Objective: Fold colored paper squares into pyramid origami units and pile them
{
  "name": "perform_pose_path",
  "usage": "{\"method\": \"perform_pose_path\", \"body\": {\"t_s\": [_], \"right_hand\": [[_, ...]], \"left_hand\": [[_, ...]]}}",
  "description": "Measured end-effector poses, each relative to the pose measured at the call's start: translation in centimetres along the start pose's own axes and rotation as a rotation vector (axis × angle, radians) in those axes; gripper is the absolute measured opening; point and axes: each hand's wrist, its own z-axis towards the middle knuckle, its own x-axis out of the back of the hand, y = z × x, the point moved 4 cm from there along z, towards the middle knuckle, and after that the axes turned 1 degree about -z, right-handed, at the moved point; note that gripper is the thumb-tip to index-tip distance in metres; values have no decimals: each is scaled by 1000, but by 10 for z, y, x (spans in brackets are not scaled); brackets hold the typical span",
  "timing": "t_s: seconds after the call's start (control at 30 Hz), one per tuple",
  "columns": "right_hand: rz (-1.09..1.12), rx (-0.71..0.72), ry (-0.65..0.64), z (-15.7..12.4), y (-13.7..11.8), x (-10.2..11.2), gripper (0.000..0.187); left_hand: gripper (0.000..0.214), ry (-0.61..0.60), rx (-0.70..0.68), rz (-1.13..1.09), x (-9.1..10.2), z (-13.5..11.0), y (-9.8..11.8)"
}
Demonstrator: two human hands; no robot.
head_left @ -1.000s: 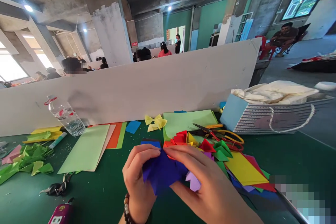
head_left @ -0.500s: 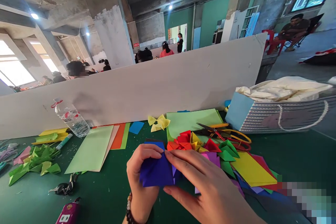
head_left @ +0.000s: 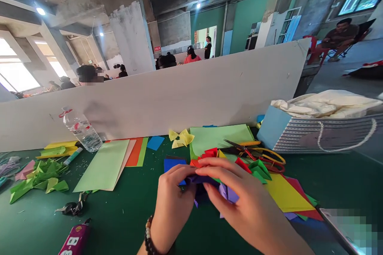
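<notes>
Between my hands, above the green table, is a dark blue-purple sheet of folded paper [head_left: 204,181]. My left hand [head_left: 176,195], with a beaded bracelet at the wrist, is closed on its left edge, thumb below and fingers on top. My right hand [head_left: 236,199] pinches the right part, its fingers over the upper edge and thumb underneath. Much of the paper is hidden by my fingers. Just behind lies a blue paper square [head_left: 173,164]. Folded red, green and purple pieces lie around my right hand, among them a green folded piece [head_left: 259,170].
Scissors [head_left: 243,148] lie behind the folded pieces, near a striped paper bag [head_left: 323,133]. A water bottle [head_left: 82,130] leans at the back left by a white partition [head_left: 167,101]. Pale green sheets [head_left: 103,167], keys [head_left: 73,206] and a purple-red packet [head_left: 74,241] lie at left.
The dark paper has turned from showing its flat face to nearly edge-on and moved right. My left hand has moved right, and my right fingers have curled over the top edge.
</notes>
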Motion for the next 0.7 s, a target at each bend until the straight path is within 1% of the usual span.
{"method": "perform_pose_path", "body": {"t_s": [0.1,0.2,0.27,0.37,0.43,0.5,0.6,0.7], "right_hand": [[70,-73,-28,4,12,-4,18],[124,-154,-86,7,19,-6,14],[133,-193,-84,7,21,-5,14],[112,-225,-63,5,22,-1,21],[86,-229,-69,5,22,-2,24],[71,-221,-87,5,21,-4,26],[32,-184,-83,6,21,-8,26],[-53,-145,-42,6,22,-10,25]], "left_hand": [[21,-76,74,57,-3,0,-1],[25,-110,144,35,-3,1,-8],[24,-106,197,-68,-2,1,-14],[23,-29,255,-220,2,2,-20],[25,18,258,-239,4,2,-21],[25,41,241,-187,5,0,-19],[26,44,207,-66,5,-2,-14],[27,14,165,-8,3,-2,-7]]}}
